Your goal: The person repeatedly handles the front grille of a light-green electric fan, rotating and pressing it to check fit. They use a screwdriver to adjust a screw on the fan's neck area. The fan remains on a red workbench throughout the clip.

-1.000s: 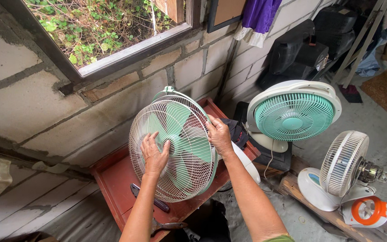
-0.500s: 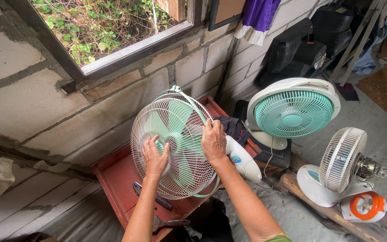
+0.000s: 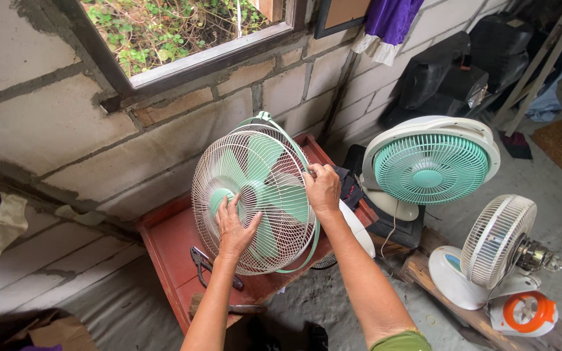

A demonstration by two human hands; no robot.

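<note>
Two hands: both on the wire fan guard (image 3: 255,195) — the landmark here.
Fan guard: upright on the red tabletop (image 3: 170,240), green blades behind it.
Left hand (image 3: 235,224): palm flat, fingers spread on the guard's lower front.
Right hand (image 3: 323,188): fingers closed on the guard's right rim.
Pliers (image 3: 203,263): on the tabletop, below-left of the guard.
Teal fan (image 3: 430,166): right of the guard, well apart.
Small white fan (image 3: 492,250): farther right — on the floor.

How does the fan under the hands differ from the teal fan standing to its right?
The held fan has a white wire grille with pale green blades showing; the teal fan has a teal grille in a white frame. The left hand and right hand touch the first; nothing touches the second. Both are round.
</note>
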